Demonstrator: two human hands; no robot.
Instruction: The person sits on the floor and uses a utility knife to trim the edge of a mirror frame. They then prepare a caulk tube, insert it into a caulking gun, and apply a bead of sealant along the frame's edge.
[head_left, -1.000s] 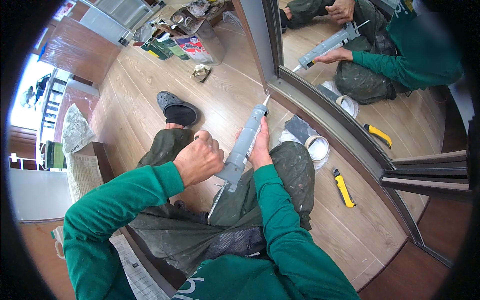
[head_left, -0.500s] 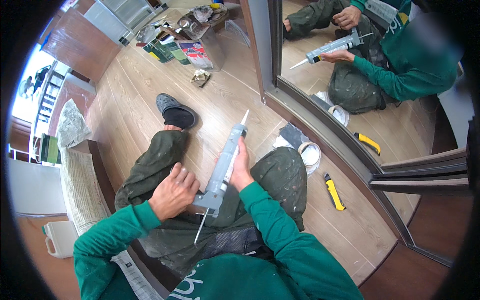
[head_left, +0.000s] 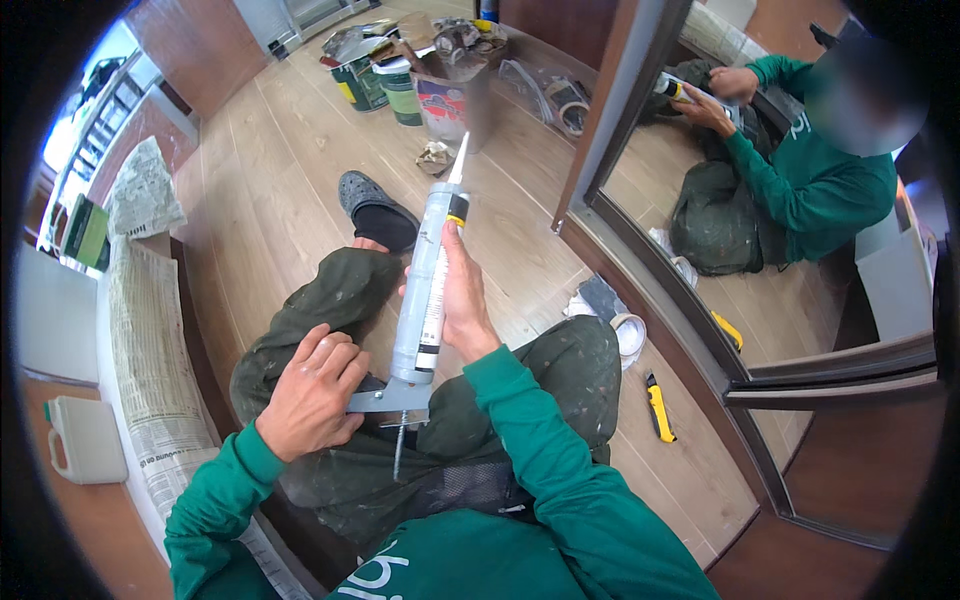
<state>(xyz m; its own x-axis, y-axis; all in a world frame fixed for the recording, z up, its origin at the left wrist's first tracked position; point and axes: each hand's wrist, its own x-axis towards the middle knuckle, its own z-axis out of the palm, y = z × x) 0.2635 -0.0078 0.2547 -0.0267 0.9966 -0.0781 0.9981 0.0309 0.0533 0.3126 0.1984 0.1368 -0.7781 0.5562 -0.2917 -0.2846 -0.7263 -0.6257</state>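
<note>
In front of my lap is a grey caulking gun (head_left: 388,400) loaded with a sealant cartridge (head_left: 410,318), its long white nozzle (head_left: 459,160) pointing up and away. My left hand (head_left: 315,388) is closed around the gun's handle, which the fingers largely hide. Wrapped round the cartridge's right side is my right hand (head_left: 462,300), with the thumb near the dark band at its top. A thin plunger rod (head_left: 400,450) sticks out from the gun's rear toward me.
To the right, a yellow utility knife (head_left: 660,408) and a tape roll (head_left: 628,338) lie by the mirrored door's track. Paint cans (head_left: 398,92) and an open metal tin (head_left: 445,110) stand ahead. Newspaper (head_left: 150,350) covers a ledge on the left, beside a white jug (head_left: 88,440).
The caulking gun has swung more upright and its nozzle has risen in view. My right hand has moved up and left with it; the left hand stays at the handle.
</note>
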